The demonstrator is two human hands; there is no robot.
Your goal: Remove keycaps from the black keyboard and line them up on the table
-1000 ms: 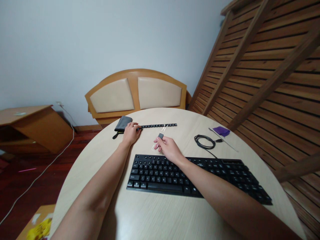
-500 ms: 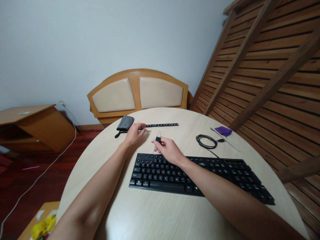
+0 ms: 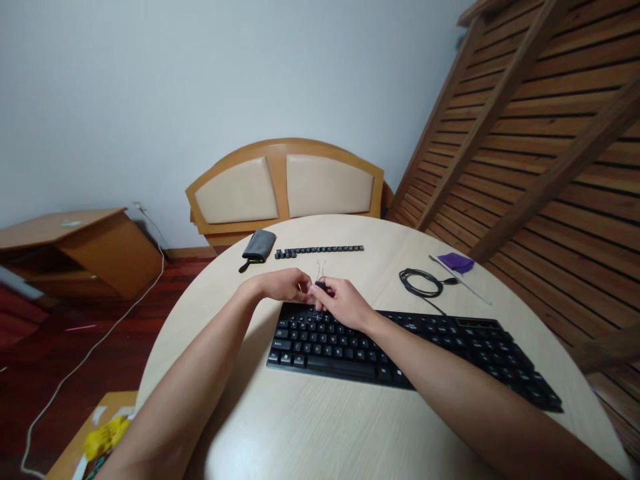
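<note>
On the pale round table [image 3: 310, 427], right hand [image 3: 345, 303] pinches puller [image 3: 321, 272]; headboard [image 3: 285, 187] beyond.

A small wire key puller [image 3: 320, 283] with a black grip stands upright over the far left edge of the black keyboard [image 3: 430, 350], its thin loops pointing up, pinched in the right hand [image 3: 345, 304]. The keyboard lies flat on the counter [image 3: 300, 427], keys up.
</note>
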